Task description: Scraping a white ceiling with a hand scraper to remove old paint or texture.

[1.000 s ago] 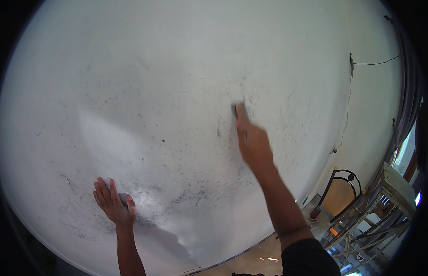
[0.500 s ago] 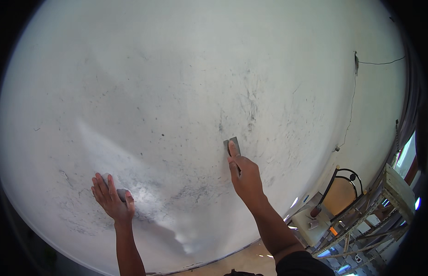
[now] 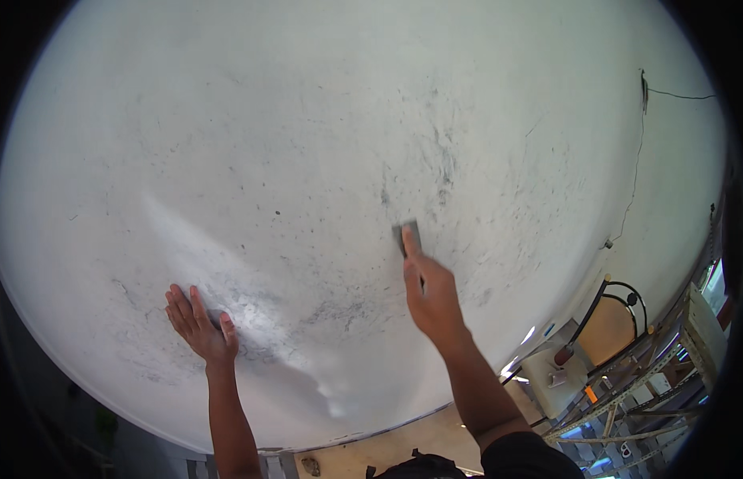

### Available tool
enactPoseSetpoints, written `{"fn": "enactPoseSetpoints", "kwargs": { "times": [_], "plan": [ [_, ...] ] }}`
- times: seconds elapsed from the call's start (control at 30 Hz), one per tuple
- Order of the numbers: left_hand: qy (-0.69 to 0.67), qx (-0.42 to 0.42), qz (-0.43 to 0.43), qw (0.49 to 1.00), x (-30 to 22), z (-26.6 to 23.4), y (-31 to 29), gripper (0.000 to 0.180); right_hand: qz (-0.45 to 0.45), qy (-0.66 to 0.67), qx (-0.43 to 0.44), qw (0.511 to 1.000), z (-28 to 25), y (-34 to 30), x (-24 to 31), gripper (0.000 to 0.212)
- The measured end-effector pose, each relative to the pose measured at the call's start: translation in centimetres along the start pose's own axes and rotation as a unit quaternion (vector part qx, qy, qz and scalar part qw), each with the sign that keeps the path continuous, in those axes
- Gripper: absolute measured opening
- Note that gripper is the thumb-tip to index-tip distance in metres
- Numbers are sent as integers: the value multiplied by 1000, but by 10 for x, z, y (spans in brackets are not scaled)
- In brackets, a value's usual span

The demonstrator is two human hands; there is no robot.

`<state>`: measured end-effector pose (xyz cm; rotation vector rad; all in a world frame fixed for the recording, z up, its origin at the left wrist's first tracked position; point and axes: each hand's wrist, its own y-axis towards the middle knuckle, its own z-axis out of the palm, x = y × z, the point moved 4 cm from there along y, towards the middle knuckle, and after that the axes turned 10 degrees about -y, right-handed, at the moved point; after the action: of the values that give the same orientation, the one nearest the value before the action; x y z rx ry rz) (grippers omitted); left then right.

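A broad white wall [image 3: 339,152] fills most of the view, marked with dark scuffs, scratches and specks. My left hand [image 3: 200,327] lies flat on it at the lower left, fingers stretched out and thumb apart, next to a brightly lit patch. Right of centre, my right hand [image 3: 432,297] is closed round a scraper. One finger lies stretched along the flat grey blade [image 3: 411,228], which is against the wall just below a streak of dark marks. The scraper's handle is hidden inside my fist, and the blade is slightly blurred.
At the right stand a chair [image 3: 611,329] with a tan back and a metal rack frame [image 3: 619,427]. A pale seat [image 3: 556,382] bears small items. A thin dark cable [image 3: 639,160] hangs on the wall's far right. Tan floor [image 3: 387,453] shows along the bottom edge.
The whole view has shifted, showing more floor below. My right hand and the scraper have moved slightly across the wall. My left hand stays flat in about the same spot.
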<state>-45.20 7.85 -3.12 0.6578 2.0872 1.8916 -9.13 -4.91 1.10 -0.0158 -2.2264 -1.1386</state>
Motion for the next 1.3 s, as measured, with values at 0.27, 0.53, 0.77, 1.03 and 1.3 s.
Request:
{"fn": "enactPoseSetpoints", "kwargs": {
  "times": [0.27,0.53,0.77,1.03,1.3],
  "plan": [
    [4,23,-12,1000,7,-6,-25,67,22,130,86,988,21,-19,-36,48],
    [-20,122,-81,989,-6,-8,-72,73,36,189,102,976,21,-14,-21,48],
    [-43,153,-81,984,-3,-14,-99,70,0,165,11,986,76,-91,-73,47],
    [-69,149,-69,984,18,-15,-106,66,105,166,51,979,71,-67,-38,47],
    [-64,108,-50,991,57,-17,-142,65,126,129,46,983,99,-81,-15,47]
  ]
}}
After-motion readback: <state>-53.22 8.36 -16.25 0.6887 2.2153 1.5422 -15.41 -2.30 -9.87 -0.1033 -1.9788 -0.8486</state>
